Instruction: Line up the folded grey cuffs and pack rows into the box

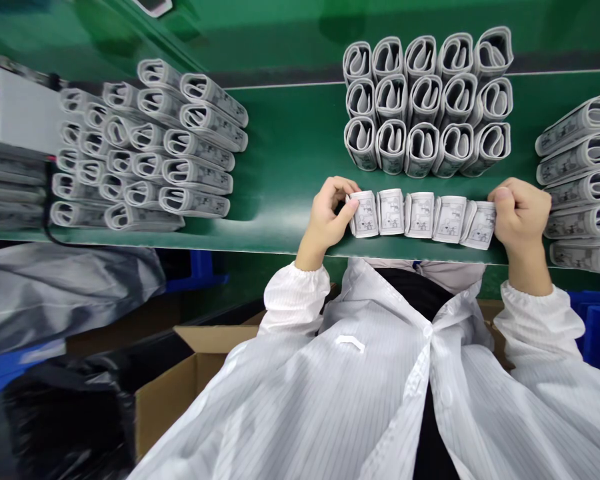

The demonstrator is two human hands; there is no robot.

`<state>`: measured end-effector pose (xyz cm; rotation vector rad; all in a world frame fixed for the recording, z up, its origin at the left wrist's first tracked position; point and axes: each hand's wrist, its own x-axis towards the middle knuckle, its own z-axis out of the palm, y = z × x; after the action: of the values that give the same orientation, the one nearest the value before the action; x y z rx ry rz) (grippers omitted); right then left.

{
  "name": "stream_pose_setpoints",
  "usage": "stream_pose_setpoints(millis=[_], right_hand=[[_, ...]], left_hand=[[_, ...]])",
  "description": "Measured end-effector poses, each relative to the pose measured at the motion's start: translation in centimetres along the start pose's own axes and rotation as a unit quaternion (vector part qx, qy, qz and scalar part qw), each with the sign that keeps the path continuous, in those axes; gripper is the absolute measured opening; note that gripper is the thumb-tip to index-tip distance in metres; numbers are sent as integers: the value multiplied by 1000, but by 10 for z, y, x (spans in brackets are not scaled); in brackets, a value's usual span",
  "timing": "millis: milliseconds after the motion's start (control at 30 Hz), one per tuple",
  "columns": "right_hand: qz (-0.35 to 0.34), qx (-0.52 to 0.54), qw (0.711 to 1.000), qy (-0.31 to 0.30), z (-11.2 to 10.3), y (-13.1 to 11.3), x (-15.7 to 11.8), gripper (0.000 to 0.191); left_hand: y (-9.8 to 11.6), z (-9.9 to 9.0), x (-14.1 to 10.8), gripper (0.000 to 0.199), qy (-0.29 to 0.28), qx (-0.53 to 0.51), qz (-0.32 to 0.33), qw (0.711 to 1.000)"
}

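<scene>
Your left hand (327, 213) is closed narrow on the left end of a row of five folded printed cuffs (421, 217), pinching the first cuff between thumb and fingers. Your right hand (521, 213) grips the last cuff the same way at the right end. The row lies just in from the near edge of the green tabletop (290, 153), its cuffs side by side and touching. They look light and soft but springy, so a loose hold could let the folds open or the row slide apart. The outer sides of the end cuffs seem the surest place to hold. Toward the far edge stands a block of upright folded cuffs (427, 103), three rows of five. A larger cluster of cuffs (145, 153) lies to your left, and a stack of cuffs (580, 180) to your right. Beyond the near edge, an open cardboard box (165, 400) sits below your white striped smock (370, 373).
</scene>
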<state>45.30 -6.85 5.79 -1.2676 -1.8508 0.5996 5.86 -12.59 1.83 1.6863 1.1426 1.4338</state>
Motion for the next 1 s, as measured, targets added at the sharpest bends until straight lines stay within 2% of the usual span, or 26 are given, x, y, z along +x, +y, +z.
stream_pose_setpoints(millis=[267, 467, 633, 800, 1000], right_hand=[[11, 10, 1000, -6, 0, 2, -1, 59], [-2, 9, 1000, 3, 0, 4, -2, 58], [4, 7, 1000, 23, 1, 4, -4, 61], [-40, -12, 997, 61, 6, 4, -2, 70], [-50, -27, 996, 65, 7, 6, 0, 72]], left_hand=[[0, -1, 0, 46, 1, -10, -10, 1000], [0, 0, 0, 40, 1, -11, 0, 1000], [-4, 0, -3, 45, 44, -14, 11, 999], [-8, -1, -5, 49, 83, -12, 16, 996], [-10, 0, -6, 50, 101, -6, 13, 995]])
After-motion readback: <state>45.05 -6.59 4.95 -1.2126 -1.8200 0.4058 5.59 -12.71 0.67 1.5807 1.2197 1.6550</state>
